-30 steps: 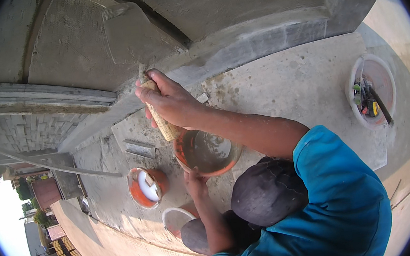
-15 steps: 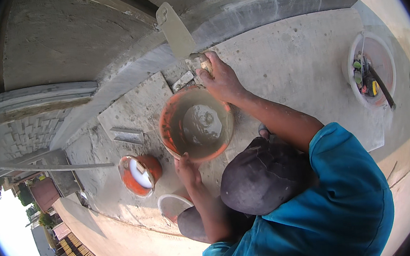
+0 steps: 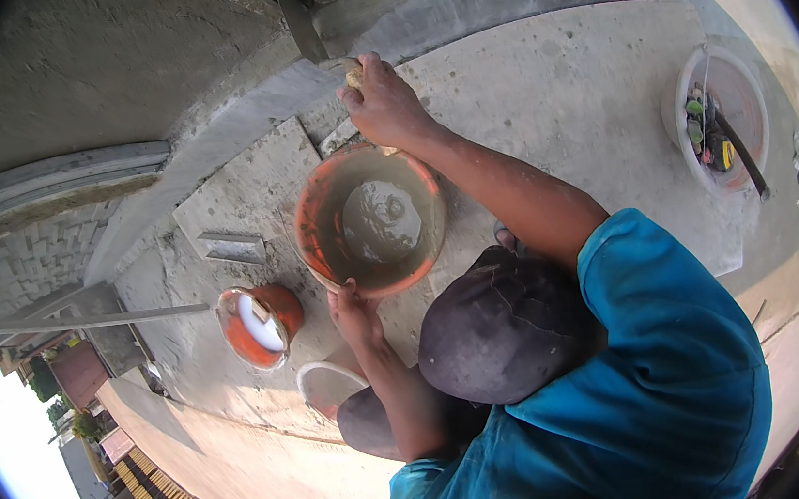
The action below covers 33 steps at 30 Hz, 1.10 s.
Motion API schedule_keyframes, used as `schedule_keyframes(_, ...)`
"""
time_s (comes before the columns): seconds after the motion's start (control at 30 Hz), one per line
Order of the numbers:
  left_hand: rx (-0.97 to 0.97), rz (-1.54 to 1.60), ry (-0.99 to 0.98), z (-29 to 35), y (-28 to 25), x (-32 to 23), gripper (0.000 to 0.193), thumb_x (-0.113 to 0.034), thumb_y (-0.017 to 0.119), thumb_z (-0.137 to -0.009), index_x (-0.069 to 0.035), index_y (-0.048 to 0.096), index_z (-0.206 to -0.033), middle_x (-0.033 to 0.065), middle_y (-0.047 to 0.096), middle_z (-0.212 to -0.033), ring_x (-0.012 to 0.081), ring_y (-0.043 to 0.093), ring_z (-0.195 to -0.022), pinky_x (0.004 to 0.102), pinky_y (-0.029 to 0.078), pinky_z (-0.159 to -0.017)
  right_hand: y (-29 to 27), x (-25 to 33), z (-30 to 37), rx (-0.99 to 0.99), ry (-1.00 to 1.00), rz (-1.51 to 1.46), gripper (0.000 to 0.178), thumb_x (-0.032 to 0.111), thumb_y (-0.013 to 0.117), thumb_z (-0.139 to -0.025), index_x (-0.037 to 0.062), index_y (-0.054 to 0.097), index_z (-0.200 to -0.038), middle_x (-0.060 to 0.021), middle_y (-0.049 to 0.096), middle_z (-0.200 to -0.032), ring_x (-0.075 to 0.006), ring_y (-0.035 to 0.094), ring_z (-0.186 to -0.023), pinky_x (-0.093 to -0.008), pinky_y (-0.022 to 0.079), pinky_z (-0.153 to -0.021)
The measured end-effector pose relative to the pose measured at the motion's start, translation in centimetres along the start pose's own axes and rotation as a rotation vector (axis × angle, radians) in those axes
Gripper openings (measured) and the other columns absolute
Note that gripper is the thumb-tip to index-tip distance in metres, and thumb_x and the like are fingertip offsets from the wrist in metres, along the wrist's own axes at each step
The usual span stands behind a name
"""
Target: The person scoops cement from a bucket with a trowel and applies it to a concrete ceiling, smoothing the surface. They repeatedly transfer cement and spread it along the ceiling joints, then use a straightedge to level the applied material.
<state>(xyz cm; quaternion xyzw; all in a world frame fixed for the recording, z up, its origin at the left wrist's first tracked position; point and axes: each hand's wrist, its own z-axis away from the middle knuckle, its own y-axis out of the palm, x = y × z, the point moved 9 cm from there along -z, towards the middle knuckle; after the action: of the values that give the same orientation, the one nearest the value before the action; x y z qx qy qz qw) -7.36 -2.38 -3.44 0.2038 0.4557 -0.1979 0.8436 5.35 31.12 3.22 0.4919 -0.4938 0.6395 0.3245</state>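
Observation:
In my right hand (image 3: 386,103) is the pale handle of a trowel (image 3: 301,26), my fingers wrapped round it. The trowel's blade shows narrow, nearly edge-on, against the plastered wall. Whether it touches the wall I cannot tell. My left hand (image 3: 356,314) grips the near rim of an orange bucket (image 3: 305,228), thumb over the edge. Wet grey mortar (image 3: 381,220) lies in the bottom of the bucket, and grey smears coat its inner wall.
Left of the mortar bucket stands a smaller orange bucket (image 3: 290,305) with white contents. Close by are a metal channel piece (image 3: 232,249) and a pale bucket (image 3: 328,386). A whitish tub (image 3: 743,92) with tools stands far right. The grey wall (image 3: 492,16) runs along the far side.
My right hand has moved up and slightly left, away from the bucket toward the wall. The trowel blade has turned from face-on to nearly edge-on. My left hand keeps its hold on the rim.

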Motion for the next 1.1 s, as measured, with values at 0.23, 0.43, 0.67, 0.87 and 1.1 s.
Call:
schedule_keyframes(0.23,0.003,0.007,0.005,-0.1,0.1,-0.1,0.036,-0.008,0.057,-0.09,-0.005,0.055,-0.126,0.009,0.065,-0.106,0.0227,0.07,-0.089,0.0424,0.066,-0.071,-0.2,2.4,-0.3,0.126,0.033,-0.057,0.068,0.038,0.062,-0.094,-0.0085,0.041,-0.139,-0.0325,0.058,-0.125,-0.0431,0.061,-0.113,-0.0453,0.049,-0.095)
schedule_keyframes(0.43,0.012,0.036,0.016,-0.1,0.4,-0.3,0.037,-0.007,0.057,-0.09,-0.004,0.055,-0.127,0.0128,0.066,-0.113,0.0251,0.071,-0.093,0.0411,0.067,-0.07,-2.1,0.7,2.7,0.206,0.118,-0.158,0.072,0.036,0.067,-0.092,-0.0058,0.039,-0.144,-0.0218,0.063,-0.112,-0.0265,0.067,-0.084,-0.0394,0.057,-0.068)
schedule_keyframes(0.67,0.03,0.034,0.003,-0.1,0.6,-0.4,0.037,-0.006,0.056,-0.091,-0.004,0.054,-0.127,0.0115,0.066,-0.111,0.0244,0.072,-0.091,0.0413,0.067,-0.071,-4.0,-0.1,0.2,0.197,0.132,-0.111,0.07,0.04,0.064,-0.089,-0.0054,0.046,-0.14,-0.0246,0.06,-0.125,-0.0336,0.059,-0.112,-0.0421,0.048,-0.093)
schedule_keyframes(0.87,0.026,0.045,0.004,0.0,0.7,-0.4,0.035,-0.006,0.055,-0.091,-0.004,0.054,-0.126,0.0106,0.066,-0.11,0.0233,0.071,-0.09,0.0416,0.067,-0.072,-3.9,0.8,-1.3,0.164,0.075,0.018,0.069,0.042,0.062,-0.089,-0.0077,0.05,-0.136,-0.0263,0.062,-0.126,-0.0372,0.058,-0.122,-0.044,0.046,-0.101)
schedule_keyframes(1.1,0.015,0.043,-0.001,-0.4,0.1,-0.1,0.034,-0.006,0.055,-0.091,-0.005,0.055,-0.125,0.01,0.067,-0.108,0.0228,0.072,-0.088,0.0405,0.067,-0.071,-3.7,1.2,-1.2,0.222,0.238,-0.229,0.071,0.031,0.067,-0.088,-0.0093,0.044,-0.142,-0.0231,0.065,-0.115,-0.0262,0.069,-0.086,-0.0378,0.058,-0.075)
